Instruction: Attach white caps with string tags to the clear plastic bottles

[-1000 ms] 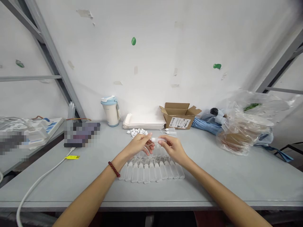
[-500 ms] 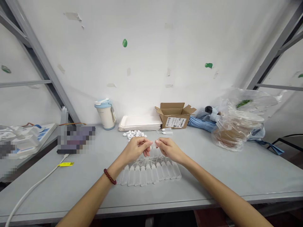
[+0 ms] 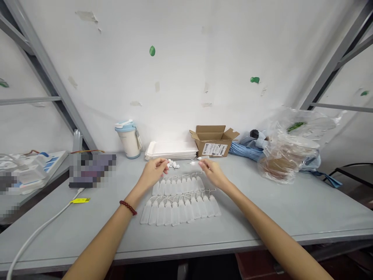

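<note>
Two rows of small translucent plastic bottles lie on the grey table, a rear row and a front row. My left hand is stretched past the rear row, its fingers pinched together at the edge of a small pile of white caps. What the pinch holds is too small to tell. My right hand is also forward, its fingers closed on a small bottle that points left. A bead bracelet is on my left wrist.
At the back stand a blue-lidded cup, a stack of white trays and an open cardboard box. Blue cloth and crumpled plastic bags lie at the right. A white cable runs along the left.
My hands, together on one bottle above the rows, have parted and moved forward. The left went to the cap pile and the right kept the bottle. The rear row now shows.
</note>
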Demonstrator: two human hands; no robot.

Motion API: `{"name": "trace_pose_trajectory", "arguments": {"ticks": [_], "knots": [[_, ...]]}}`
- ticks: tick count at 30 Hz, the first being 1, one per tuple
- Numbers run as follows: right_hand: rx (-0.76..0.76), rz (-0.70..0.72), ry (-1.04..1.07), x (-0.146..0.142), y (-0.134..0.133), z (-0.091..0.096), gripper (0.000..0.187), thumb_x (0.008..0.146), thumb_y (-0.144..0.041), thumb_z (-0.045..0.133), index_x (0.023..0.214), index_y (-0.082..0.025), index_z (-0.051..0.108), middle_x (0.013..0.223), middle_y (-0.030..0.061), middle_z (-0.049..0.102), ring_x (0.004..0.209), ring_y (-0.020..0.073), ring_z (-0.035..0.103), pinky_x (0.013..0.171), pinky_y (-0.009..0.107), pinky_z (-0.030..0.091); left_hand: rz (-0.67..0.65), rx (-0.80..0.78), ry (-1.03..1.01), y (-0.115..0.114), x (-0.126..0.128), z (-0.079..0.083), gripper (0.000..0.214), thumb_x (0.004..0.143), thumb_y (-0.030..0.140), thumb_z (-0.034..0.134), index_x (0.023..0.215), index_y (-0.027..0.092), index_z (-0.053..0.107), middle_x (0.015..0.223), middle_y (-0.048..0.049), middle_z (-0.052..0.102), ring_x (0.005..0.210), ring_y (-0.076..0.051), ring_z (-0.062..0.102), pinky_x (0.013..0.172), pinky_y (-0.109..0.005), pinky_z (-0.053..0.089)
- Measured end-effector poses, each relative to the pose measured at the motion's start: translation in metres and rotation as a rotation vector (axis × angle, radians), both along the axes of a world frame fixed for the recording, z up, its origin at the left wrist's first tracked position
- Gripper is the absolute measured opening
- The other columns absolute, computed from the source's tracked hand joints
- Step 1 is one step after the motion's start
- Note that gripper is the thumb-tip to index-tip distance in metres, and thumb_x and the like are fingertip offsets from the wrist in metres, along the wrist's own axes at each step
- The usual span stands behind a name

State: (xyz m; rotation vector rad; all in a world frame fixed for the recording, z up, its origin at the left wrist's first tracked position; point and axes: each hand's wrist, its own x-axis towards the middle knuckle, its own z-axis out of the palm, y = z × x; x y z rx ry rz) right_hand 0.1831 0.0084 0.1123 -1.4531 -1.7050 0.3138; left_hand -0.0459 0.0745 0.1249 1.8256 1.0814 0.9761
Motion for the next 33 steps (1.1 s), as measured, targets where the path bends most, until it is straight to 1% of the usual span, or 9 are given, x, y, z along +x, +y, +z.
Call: {"name": "trace_pose_trajectory", "arguments": {"ticks": [2, 4, 6, 10, 13, 18, 22, 27, 33], "knots": [[0.011, -0.089, -0.074, 0.014, 0.007, -0.004, 0.025, 0.086, -0.033, 0.039, 0.079, -0.017, 0.057, 0.07, 0.0036, 0.057, 0.067, 0.0175, 0.05, 0.064, 0.028, 0.036, 0.105, 0.097, 0.136, 0.012, -0.01, -0.004, 0.021, 0.073, 0.032, 0.051, 0.078, 0.014, 0.06, 0.067, -0.0041, 0.064, 0.062, -0.017, 0.06, 0.058, -0.026, 0.046], [-0.006, -0.139, -0.106, 0.026, 0.013, -0.009, 0.024, 0.086, -0.03, 0.039, 0.086, -0.016, 0.059, 0.077, 0.0061, 0.061, 0.073, 0.0192, 0.053, 0.068, 0.03, 0.038, 0.168, 0.204, 0.282, 0.02, -0.018, -0.008, 0.016, 0.07, 0.025, 0.051, 0.076, 0.015, 0.062, 0.073, -0.0063, 0.067, 0.07, -0.02, 0.061, 0.066, -0.028, 0.046], [-0.033, -0.154, -0.116, 0.034, 0.019, -0.014, 0.023, 0.085, -0.027, 0.041, 0.088, -0.015, 0.061, 0.078, 0.0067, 0.064, 0.072, 0.0193, 0.055, 0.068, 0.03, 0.039, 0.181, 0.263, 0.414, 0.025, -0.023, -0.013, 0.017, 0.07, 0.023, 0.049, 0.076, 0.015, 0.063, 0.079, -0.0077, 0.069, 0.077, -0.022, 0.062, 0.069, -0.029, 0.044], [-0.072, -0.157, -0.133, 0.045, 0.026, -0.022, 0.019, 0.081, -0.022, 0.048, 0.09, -0.015, 0.063, 0.082, 0.0074, 0.067, 0.069, 0.0188, 0.057, 0.065, 0.029, 0.042, 0.146, 0.251, 0.557, 0.027, -0.026, -0.02, 0.017, 0.07, 0.026, 0.05, 0.074, 0.017, 0.064, 0.077, -0.0068, 0.069, 0.075, -0.023, 0.062, 0.064, -0.028, 0.042], [-0.099, -0.168, -0.174, 0.051, 0.029, -0.03, 0.017, 0.079, -0.019, 0.051, 0.091, -0.015, 0.063, 0.086, 0.008, 0.067, 0.073, 0.0198, 0.058, 0.068, 0.031, 0.043, 0.135, 0.214, 0.614, 0.027, -0.026, -0.022, 0.018, 0.069, 0.028, 0.052, 0.077, 0.018, 0.065, 0.077, -0.0064, 0.069, 0.074, -0.023, 0.062, 0.061, -0.026, 0.04], [-0.111, -0.184, -0.266, 0.058, 0.032, -0.041, 0.022, 0.076, -0.007, 0.052, 0.095, -0.012, 0.062, 0.1, 0.0128, 0.064, 0.093, 0.0235, 0.057, 0.08, 0.032, 0.041, 0.119, 0.189, 0.66, 0.029, -0.026, -0.023, 0.02, 0.071, 0.028, 0.052, 0.081, 0.018, 0.067, 0.076, -0.005, 0.068, 0.072, -0.021, 0.061, 0.06, -0.025, 0.039], [-0.094, -0.198, -0.329, 0.058, 0.034, -0.044, 0.025, 0.076, -0.007, 0.054, 0.099, -0.013, 0.061, 0.103, 0.0129, 0.061, 0.1, 0.0237, 0.053, 0.084, 0.031, 0.04, 0.117, 0.187, 0.68, 0.03, -0.026, -0.024, 0.021, 0.071, 0.026, 0.052, 0.083, 0.018, 0.067, 0.077, -0.0048, 0.068, 0.074, -0.021, 0.061, 0.061, -0.025, 0.039], [-0.074, -0.218, -0.381, 0.053, 0.035, -0.044, 0.024, 0.079, -0.012, 0.054, 0.101, -0.017, 0.061, 0.102, 0.0104, 0.058, 0.101, 0.0228, 0.051, 0.085, 0.031, 0.039, 0.147, 0.187, 0.691, 0.03, -0.025, -0.026, 0.025, 0.07, 0.023, 0.052, 0.091, 0.015, 0.064, 0.077, -0.0053, 0.068, 0.076, -0.021, 0.061, 0.063, -0.025, 0.038], [-0.053, -0.246, -0.39, 0.057, 0.031, -0.033, 0.023, 0.077, -0.012, 0.055, 0.099, -0.014, 0.06, 0.105, 0.0142, 0.057, 0.103, 0.0253, 0.049, 0.084, 0.033, 0.039, 0.211, 0.175, 0.67, 0.028, -0.021, -0.025, 0.031, 0.071, 0.022, 0.049, 0.097, 0.011, 0.061, 0.08, -0.0074, 0.068, 0.078, -0.023, 0.061, 0.065, -0.026, 0.039]]}}
